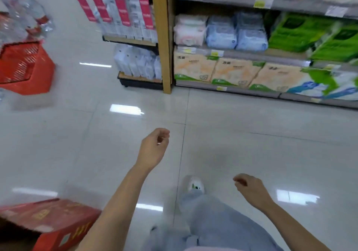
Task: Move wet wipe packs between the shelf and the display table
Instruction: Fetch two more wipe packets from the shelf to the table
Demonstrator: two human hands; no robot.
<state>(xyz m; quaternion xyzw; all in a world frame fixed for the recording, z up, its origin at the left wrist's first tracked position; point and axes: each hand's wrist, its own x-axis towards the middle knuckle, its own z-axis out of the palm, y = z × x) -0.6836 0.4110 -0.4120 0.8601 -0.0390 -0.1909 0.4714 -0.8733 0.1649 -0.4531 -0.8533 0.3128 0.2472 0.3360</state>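
Fingers [164, 134] of the left hand [153, 148] and of the right hand [249, 189] are loosely curled and nothing is held, probably because a pack is yet to be fetched. Blue wet wipe packs [221, 32] are stacked on the middle level of the shelf [251, 55], well apart from both hands, which are carried low in front of it.

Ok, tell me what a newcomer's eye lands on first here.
The empty left hand and right hand, fingers loosely curled, hang over the glossy floor in the foreground. Bright green packs stand out on the shelf at upper right, beside pale blue packs. A red basket sits at far left.
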